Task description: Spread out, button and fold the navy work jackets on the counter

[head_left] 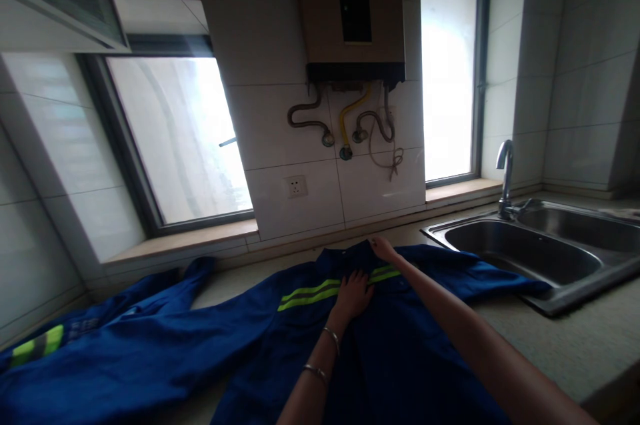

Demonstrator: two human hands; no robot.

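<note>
A blue work jacket [310, 325] with yellow-green and grey reflective stripes lies spread on the counter, its collar toward the wall. One sleeve reaches far to the left, the other to the sink's edge. My left hand [355, 293] rests flat on the chest by the stripes, fingers spread; two bracelets circle that wrist. At the right side of the collar, my right hand [384, 249] pinches the jacket's fabric. Another blue garment [165, 298] with a reflective band lies bunched at the left, partly behind the sleeve.
A double steel sink [563, 298] with a tap [506, 175] is set into the counter [575, 345] on the right. On the tiled wall hang a water heater [350, 11] with pipes below and a socket [295, 186]. Windows flank the heater.
</note>
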